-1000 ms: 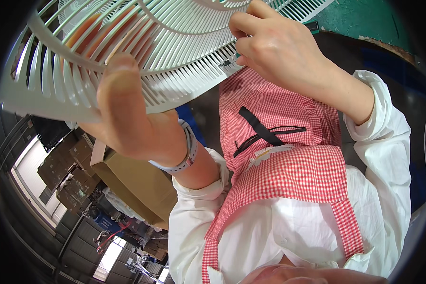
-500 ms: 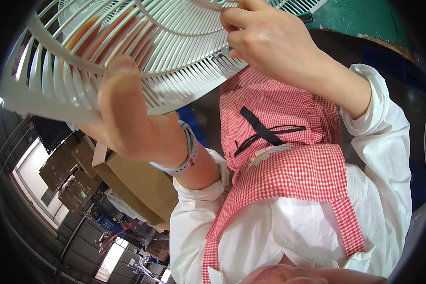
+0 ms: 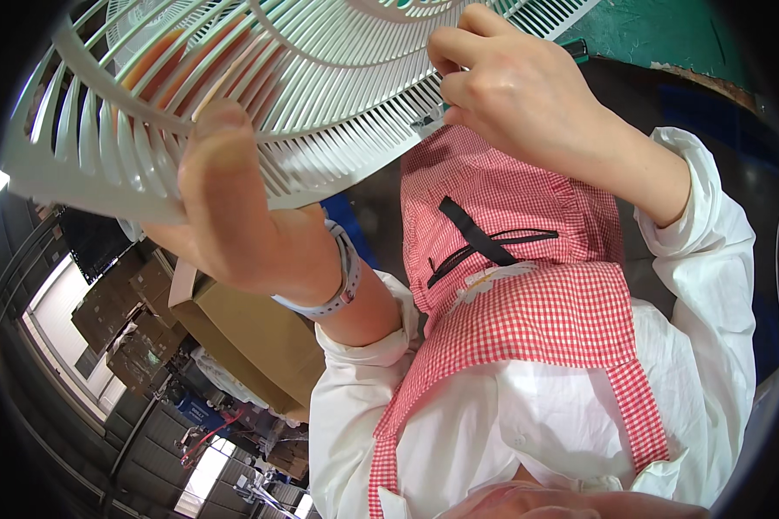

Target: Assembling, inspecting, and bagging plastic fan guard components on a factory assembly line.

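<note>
A white plastic fan grille [image 3: 320, 169], with fine radial ribs, fills the upper left of the view, tilted. My left hand [image 3: 242, 216] grips its rim; the thumb lies over the near side, and the other fingers show dimly behind the ribs. At the grille's right part, my right hand [image 3: 528, 95] is closed around a slim green-handled tool [image 3: 575, 49] resembling a utility knife. Its end sticks out behind the hand, while the palm hides the middle. A small metallic piece [image 3: 426, 121], perhaps its blade, shows at the grille's outer edge.
A green surface [image 3: 658, 35] with a worn edge lies at the upper right. Cardboard boxes [image 3: 242, 337] stand at the left, with cluttered equipment [image 3: 212, 411] beyond them. My red checked apron [image 3: 528, 303] hangs below the grille.
My right hand has shifted right and slightly down along the grille's edge, taking the green-handled tool with it. The left hand and the grille stay almost where they were.
</note>
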